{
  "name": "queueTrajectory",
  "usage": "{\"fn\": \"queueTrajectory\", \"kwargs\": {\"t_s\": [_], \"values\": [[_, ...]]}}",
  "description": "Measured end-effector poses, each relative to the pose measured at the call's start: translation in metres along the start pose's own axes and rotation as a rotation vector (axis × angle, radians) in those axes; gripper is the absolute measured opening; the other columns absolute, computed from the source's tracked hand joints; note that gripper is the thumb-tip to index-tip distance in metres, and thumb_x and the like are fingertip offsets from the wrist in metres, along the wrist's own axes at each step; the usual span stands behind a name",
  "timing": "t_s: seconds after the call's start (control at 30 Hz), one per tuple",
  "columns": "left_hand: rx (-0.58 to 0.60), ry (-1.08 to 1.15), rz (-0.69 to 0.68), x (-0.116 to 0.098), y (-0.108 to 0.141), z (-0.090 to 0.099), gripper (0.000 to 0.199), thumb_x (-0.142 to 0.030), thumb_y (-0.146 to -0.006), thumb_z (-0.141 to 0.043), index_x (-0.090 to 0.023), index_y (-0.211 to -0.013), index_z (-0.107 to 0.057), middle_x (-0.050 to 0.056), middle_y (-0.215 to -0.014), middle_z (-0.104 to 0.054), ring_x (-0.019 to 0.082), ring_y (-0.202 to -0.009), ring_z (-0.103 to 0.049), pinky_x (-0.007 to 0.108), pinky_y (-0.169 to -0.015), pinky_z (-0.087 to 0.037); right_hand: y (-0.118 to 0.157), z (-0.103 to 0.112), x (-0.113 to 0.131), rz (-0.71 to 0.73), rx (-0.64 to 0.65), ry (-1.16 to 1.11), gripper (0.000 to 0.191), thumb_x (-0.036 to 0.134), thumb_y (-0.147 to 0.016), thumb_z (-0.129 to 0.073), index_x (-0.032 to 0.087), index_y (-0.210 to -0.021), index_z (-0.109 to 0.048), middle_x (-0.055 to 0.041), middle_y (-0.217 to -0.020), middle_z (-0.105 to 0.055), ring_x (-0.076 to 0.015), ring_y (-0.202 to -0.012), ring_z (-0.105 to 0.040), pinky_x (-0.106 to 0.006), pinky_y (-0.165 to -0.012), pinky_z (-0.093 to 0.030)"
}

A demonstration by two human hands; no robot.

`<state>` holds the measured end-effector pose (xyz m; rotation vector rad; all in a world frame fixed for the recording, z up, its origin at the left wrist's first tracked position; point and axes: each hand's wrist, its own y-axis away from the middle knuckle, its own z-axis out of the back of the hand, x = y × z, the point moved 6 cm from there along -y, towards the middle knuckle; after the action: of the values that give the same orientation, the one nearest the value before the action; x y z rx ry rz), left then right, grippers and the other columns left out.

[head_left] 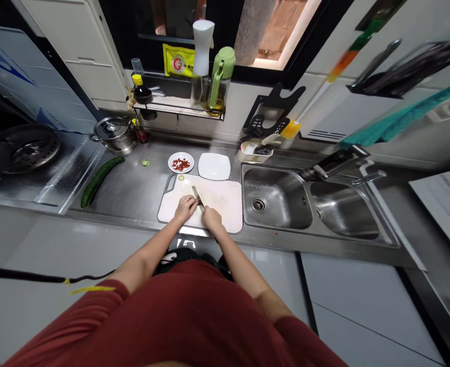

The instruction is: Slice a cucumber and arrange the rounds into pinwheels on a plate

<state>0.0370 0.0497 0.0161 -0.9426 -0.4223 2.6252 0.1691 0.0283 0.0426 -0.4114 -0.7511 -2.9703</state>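
On the white cutting board (225, 204), my right hand (212, 219) grips the handle of a kitchen knife (195, 192), its blade pointing away from me and to the left. My left hand (186, 208) is closed beside the blade, its fingertips pressing a small dark green piece of cucumber (200, 202), mostly hidden by fingers and knife. A thin cucumber slice (181, 178) lies near the board's upper left corner. Behind the board stand a white plate with chopped red pieces (181, 163) and a bare square white plate (214, 166).
Left of the board lie a long cucumber (99, 178) and some cucumber slices (145, 163). A lidded steel pot (115, 135) stands behind them, near a wok (20, 148). To the right is a double steel sink (278, 199). A shelf (179, 106) holds bottles above the counter.
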Motion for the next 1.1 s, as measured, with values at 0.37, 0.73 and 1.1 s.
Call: {"fn": "queueTrajectory", "kwargs": {"t_s": [0.37,0.73,1.1], "values": [[-0.017,0.013,-0.019,-0.003,-0.001,0.003,0.02,-0.029,-0.093,-0.047,-0.02,-0.094,-0.065,0.006,-0.093,-0.063,0.018,-0.091,-0.054,0.034,-0.085,-0.043,0.031,-0.011,-0.02,-0.011,0.011,0.034,0.028,0.018,-0.091,-0.041,0.014,-0.11,-0.06,-0.0157,-0.105,-0.068,-0.0244,-0.097,-0.066,-0.031,-0.076,-0.046],[-0.003,0.019,0.022,-0.001,-0.002,0.005,0.018,-0.03,-0.092,-0.05,-0.021,-0.094,-0.065,0.006,-0.094,-0.064,0.019,-0.092,-0.056,0.034,-0.086,-0.043,0.054,-0.01,-0.037,0.003,0.054,0.022,0.026,0.026,-0.094,-0.041,0.016,-0.109,-0.06,-0.0143,-0.107,-0.068,-0.0238,-0.098,-0.064,-0.029,-0.075,-0.044],[-0.13,0.076,0.205,-0.001,-0.008,0.024,0.021,-0.031,-0.088,-0.054,-0.021,-0.104,-0.063,0.007,-0.101,-0.065,0.022,-0.098,-0.057,0.037,-0.09,-0.044,0.059,0.015,-0.062,-0.109,-0.123,0.058,0.034,0.032,-0.099,-0.034,0.026,-0.125,-0.056,-0.0078,-0.099,-0.069,-0.0218,-0.093,-0.064,-0.029,-0.075,-0.04]]}}
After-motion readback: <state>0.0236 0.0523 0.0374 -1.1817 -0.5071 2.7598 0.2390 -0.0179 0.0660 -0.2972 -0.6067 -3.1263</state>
